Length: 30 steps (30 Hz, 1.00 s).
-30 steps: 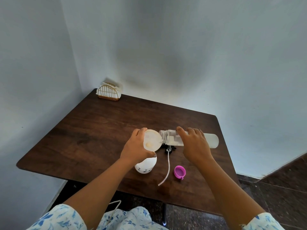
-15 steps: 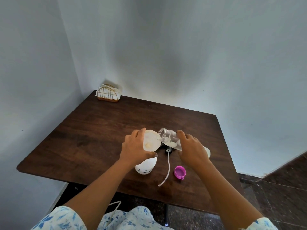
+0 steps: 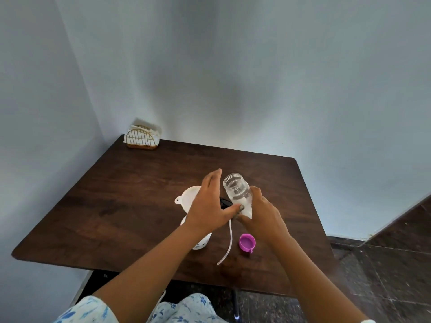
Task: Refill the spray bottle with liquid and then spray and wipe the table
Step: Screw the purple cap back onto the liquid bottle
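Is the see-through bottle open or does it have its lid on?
Open. The clear bottle in the right hand shows a bare round mouth, and a pink cap lies on the table nearby.

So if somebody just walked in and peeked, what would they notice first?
Probably the two hands in the middle of the dark wooden table: the right hand holds a clear open bottle, and the left hand reaches across beside it. Then the bright pink cap lying near the front edge, and the white funnel sitting in the white spray bottle.
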Each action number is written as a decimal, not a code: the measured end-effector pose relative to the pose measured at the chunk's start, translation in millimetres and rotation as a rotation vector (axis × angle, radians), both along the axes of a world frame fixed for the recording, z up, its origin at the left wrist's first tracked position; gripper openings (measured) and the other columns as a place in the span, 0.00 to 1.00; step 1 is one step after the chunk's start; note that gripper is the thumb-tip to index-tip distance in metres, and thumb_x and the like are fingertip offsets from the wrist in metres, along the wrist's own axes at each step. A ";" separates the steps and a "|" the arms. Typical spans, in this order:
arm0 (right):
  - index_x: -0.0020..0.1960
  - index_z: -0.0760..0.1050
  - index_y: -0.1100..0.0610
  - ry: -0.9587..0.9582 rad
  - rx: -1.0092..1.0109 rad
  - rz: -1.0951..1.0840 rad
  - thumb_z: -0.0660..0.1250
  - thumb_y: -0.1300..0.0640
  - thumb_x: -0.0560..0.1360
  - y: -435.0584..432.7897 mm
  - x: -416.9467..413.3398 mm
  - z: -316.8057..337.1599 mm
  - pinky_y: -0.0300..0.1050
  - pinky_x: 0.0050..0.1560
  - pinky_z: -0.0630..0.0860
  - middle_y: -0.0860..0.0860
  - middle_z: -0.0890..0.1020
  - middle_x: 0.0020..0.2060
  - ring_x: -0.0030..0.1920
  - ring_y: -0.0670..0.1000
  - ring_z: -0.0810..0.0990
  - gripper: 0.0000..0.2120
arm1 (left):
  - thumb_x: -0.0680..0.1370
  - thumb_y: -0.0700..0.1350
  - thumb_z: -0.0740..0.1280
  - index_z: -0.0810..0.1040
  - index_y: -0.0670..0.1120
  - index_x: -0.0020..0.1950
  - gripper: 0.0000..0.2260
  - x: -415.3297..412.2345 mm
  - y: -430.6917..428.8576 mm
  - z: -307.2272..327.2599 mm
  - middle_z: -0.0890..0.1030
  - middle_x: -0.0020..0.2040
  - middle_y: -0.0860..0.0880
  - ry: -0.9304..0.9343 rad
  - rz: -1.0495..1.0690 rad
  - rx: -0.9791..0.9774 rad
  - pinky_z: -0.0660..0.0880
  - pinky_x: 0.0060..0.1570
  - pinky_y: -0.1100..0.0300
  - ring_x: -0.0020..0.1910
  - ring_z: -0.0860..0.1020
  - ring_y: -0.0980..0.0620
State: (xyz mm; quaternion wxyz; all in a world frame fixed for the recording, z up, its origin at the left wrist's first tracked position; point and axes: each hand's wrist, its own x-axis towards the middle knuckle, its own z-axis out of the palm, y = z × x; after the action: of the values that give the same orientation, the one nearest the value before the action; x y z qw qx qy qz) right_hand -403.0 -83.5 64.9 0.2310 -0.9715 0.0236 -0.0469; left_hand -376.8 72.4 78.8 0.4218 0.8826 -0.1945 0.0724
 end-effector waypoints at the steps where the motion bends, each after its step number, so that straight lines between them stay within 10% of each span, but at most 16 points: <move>1: 0.69 0.55 0.50 -0.006 0.037 -0.005 0.73 0.49 0.70 -1.1 -0.7 -0.6 0.48 0.49 0.79 0.53 0.77 0.61 0.52 0.54 0.80 0.36 | 0.68 0.51 0.75 0.54 0.45 0.75 0.43 0.2 -6.0 1.0 0.63 0.72 0.46 0.084 -0.029 -0.062 0.66 0.67 0.58 0.69 0.66 0.50; 16: 0.71 0.49 0.47 0.195 0.394 0.016 0.75 0.63 0.66 -51.2 5.0 -20.7 0.47 0.60 0.75 0.50 0.67 0.70 0.63 0.52 0.74 0.45 | 0.65 0.48 0.77 0.72 0.49 0.60 0.27 16.9 -40.6 15.3 0.80 0.58 0.50 0.309 -0.108 -0.325 0.76 0.58 0.48 0.55 0.78 0.51; 25: 0.73 0.57 0.53 0.537 -0.190 0.061 0.71 0.47 0.70 -32.2 13.9 -92.0 0.55 0.66 0.69 0.56 0.66 0.69 0.68 0.59 0.65 0.37 | 0.61 0.50 0.78 0.74 0.50 0.56 0.26 30.5 -43.0 22.5 0.81 0.53 0.53 0.283 -0.115 -0.285 0.76 0.56 0.52 0.52 0.79 0.52; 30: 0.65 0.66 0.53 0.543 -0.367 0.176 0.63 0.57 0.76 -23.5 13.7 -105.8 0.55 0.60 0.71 0.59 0.71 0.63 0.63 0.60 0.68 0.18 | 0.66 0.43 0.76 0.72 0.50 0.58 0.23 32.3 -47.2 18.7 0.79 0.56 0.51 0.287 -0.142 -0.228 0.75 0.57 0.57 0.54 0.78 0.52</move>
State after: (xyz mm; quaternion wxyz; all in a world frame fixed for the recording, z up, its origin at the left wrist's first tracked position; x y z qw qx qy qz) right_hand -389.2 -107.0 -40.9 0.0407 -0.9723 -0.0086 0.2300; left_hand -344.4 25.1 97.5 0.5466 0.8144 -0.1849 -0.0626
